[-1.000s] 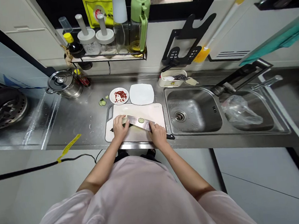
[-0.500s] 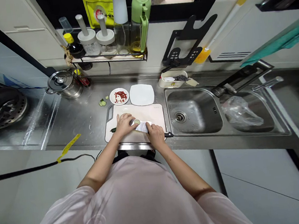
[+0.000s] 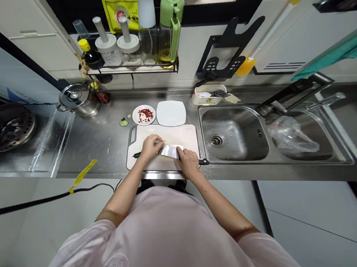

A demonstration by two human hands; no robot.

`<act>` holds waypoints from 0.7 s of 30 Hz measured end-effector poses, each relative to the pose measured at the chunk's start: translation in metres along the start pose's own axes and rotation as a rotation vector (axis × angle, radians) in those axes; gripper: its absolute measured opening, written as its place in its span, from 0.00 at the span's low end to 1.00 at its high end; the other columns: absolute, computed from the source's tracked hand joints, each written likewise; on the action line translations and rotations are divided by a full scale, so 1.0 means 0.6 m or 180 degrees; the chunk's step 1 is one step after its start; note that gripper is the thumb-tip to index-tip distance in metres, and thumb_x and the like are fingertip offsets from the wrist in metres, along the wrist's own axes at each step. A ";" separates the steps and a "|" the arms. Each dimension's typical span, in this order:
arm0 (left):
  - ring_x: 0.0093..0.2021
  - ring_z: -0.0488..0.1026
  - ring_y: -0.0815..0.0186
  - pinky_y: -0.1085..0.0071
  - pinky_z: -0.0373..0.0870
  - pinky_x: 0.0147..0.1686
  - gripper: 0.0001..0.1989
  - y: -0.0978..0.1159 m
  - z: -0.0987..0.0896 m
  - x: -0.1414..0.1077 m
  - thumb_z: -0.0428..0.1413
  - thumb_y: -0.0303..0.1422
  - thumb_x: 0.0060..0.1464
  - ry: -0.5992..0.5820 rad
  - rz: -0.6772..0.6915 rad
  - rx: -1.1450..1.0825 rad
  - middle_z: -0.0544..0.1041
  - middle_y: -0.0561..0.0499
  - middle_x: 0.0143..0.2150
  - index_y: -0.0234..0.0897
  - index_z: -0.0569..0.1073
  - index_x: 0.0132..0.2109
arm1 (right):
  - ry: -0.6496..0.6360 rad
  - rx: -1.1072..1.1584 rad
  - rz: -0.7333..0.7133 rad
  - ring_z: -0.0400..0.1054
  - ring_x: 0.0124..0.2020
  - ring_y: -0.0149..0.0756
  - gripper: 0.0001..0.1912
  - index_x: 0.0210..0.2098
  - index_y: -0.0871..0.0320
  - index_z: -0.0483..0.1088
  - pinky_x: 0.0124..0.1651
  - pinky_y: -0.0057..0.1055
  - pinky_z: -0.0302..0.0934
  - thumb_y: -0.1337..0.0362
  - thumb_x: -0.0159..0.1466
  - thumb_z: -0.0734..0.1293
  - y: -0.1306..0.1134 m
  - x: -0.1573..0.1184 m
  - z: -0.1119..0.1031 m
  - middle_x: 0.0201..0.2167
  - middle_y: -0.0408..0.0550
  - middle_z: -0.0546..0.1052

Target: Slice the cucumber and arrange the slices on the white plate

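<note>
My right hand is closed on a kitchen knife, its broad blade lying low over the white cutting board. The end of the black handle pokes out to the right of that hand. Just left of the blade, my left hand has its fingertips pinched on a thin cucumber slice, seen nearly edge-on. The dark green end of a cucumber shows beside the left wrist; the rest of it is hidden under the hand.
Behind the board sit a plate of chopped red pieces and a white square plate. Several cucumber slices lie on the steel counter. A lidded pot stands at left; the sink is at right, with a plastic bag beyond.
The cucumber slice that lay on the knife blade is now lifted off it in my left fingertips. My right hand and the knife have hardly moved; the view has shifted slightly.
</note>
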State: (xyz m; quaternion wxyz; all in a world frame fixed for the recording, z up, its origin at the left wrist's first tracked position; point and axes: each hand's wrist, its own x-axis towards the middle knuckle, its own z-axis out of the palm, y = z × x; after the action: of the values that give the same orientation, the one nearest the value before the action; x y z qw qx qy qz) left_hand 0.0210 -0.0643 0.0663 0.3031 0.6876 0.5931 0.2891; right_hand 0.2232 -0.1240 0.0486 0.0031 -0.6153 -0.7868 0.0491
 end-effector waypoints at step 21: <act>0.39 0.72 0.66 0.70 0.60 0.40 0.10 -0.139 -0.028 0.080 0.53 0.36 0.54 0.1105 -0.2004 0.0714 0.77 0.55 0.37 0.45 0.68 0.45 | -0.0285 0.0000 0.0629 0.66 0.40 0.40 0.21 0.56 0.56 0.64 0.42 0.32 0.51 0.64 0.63 0.63 0.050 -0.012 0.001 0.39 0.50 0.74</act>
State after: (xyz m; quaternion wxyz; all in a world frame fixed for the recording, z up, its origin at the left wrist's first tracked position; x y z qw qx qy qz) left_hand -0.0393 -0.0059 0.0157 0.1949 0.4413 0.8460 0.2272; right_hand 0.2542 -0.1239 0.0458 -0.0369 -0.6871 -0.7216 0.0767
